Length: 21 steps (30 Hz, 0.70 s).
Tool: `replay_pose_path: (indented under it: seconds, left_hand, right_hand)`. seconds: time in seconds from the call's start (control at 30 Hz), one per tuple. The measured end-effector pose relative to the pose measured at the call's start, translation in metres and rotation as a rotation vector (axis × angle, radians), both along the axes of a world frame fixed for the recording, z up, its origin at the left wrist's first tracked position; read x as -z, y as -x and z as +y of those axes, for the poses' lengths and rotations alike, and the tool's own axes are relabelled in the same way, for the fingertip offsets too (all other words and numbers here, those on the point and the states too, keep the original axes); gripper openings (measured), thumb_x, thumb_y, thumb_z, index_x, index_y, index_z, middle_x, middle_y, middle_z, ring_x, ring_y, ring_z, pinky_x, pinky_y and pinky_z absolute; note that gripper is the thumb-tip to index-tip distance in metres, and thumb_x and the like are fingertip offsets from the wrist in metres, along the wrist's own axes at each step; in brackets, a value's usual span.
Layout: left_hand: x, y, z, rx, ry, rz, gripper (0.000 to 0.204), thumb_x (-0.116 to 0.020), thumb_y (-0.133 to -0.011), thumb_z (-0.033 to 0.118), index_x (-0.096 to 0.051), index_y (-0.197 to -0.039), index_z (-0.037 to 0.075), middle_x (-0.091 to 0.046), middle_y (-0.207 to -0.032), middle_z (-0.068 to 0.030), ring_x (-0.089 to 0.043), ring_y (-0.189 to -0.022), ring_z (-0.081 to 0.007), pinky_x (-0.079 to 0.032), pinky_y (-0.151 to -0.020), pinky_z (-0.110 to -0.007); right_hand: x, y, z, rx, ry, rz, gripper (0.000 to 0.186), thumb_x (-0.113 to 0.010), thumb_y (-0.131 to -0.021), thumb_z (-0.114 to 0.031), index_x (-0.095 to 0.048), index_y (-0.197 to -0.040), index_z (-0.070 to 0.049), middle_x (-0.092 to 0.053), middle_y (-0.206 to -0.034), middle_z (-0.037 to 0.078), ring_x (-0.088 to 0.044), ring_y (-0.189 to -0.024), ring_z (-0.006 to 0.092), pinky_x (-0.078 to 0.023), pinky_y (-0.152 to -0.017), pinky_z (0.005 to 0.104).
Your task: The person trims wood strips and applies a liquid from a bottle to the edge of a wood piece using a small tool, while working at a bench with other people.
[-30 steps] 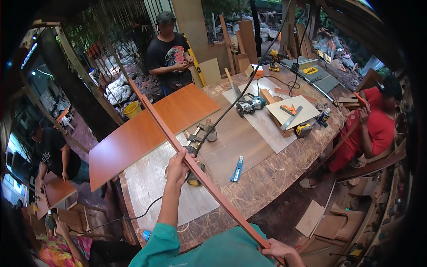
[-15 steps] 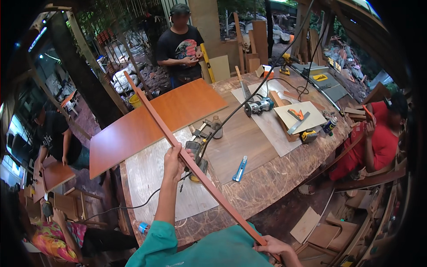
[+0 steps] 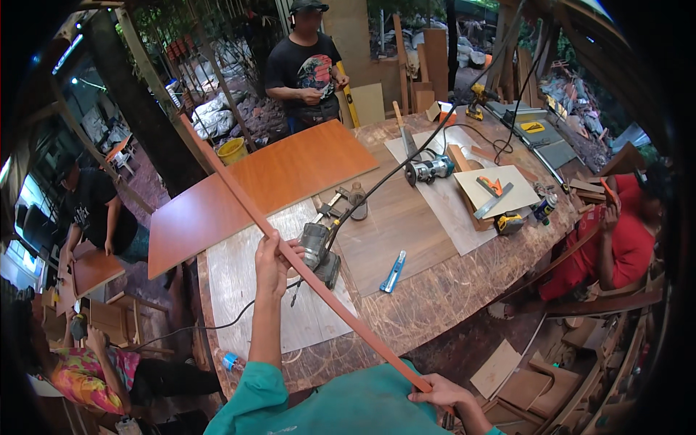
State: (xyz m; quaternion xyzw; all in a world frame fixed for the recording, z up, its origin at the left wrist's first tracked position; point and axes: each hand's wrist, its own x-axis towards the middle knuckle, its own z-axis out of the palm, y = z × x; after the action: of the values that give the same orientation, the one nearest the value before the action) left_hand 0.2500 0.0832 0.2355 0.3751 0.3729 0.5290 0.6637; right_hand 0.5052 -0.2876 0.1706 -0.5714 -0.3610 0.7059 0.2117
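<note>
A long, narrow reddish-brown wood strip (image 3: 331, 297) slants across in front of me, its far end up at the left over an orange-brown panel. My left hand (image 3: 272, 267) grips it near the middle, thumb and fingers closed around it. Close to my body, my right hand (image 3: 444, 392) is closed on the strip's near end. Just right of my left hand, a corded power tool (image 3: 315, 243) stands on the table, partly hidden by the strip. A blue utility knife (image 3: 393, 272) lies on the tabletop to the right of the strip.
The orange-brown panel (image 3: 304, 163) overlies the far left of the worktable (image 3: 428, 304). A teal power tool (image 3: 429, 170), a pale board (image 3: 500, 185) and a cordless drill (image 3: 475, 101) sit at the right. A black cable hangs across. Co-workers stand ahead, left and right.
The strip's far end has swung left, and my left hand has shifted slightly left with it. Both hands keep their hold. The person ahead has moved their hands apart.
</note>
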Motion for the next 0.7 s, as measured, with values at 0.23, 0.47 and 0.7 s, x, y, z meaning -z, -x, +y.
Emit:
replay_pose_path:
  seconds: [0.23,0.47,0.7]
  left_hand:
    - [0.04,0.038,-0.074,-0.117,0.03,-0.133,0.038,-0.057,-0.095,0.036,-0.051,-0.115,0.004,-0.061,-0.098,-0.0161,-0.063,-0.091,-0.0264,-0.054,-0.084,-0.04]
    - [0.048,0.014,-0.218,-0.021,0.226,0.0,0.04,-0.061,-0.095,0.02,-0.049,-0.125,-0.002,-0.063,-0.112,-0.0164,-0.062,-0.104,-0.0256,-0.05,-0.093,-0.037]
    - [0.078,0.054,-0.315,-0.005,0.375,-0.278,0.059,-0.059,-0.095,0.016,-0.032,-0.144,-0.003,-0.049,-0.137,-0.0231,-0.048,-0.13,-0.0307,-0.041,-0.108,-0.042]
  right_hand:
    - [0.021,-0.044,0.008,0.066,-0.417,-0.836,0.034,-0.075,-0.061,-0.017,-0.066,-0.091,-0.005,-0.065,-0.082,0.023,-0.065,-0.081,0.0399,-0.052,-0.069,0.0417]
    - [0.118,-0.151,-0.047,0.061,-0.822,-1.16,0.022,-0.064,-0.064,-0.003,-0.052,-0.082,-0.003,-0.053,-0.076,0.019,-0.053,-0.076,0.0435,-0.043,-0.067,0.0464]
    - [0.114,-0.191,0.012,-0.279,-1.006,-1.106,0.03,-0.066,-0.058,-0.012,-0.048,-0.079,-0.002,-0.046,-0.075,0.019,-0.048,-0.073,0.0418,-0.039,-0.066,0.0456]
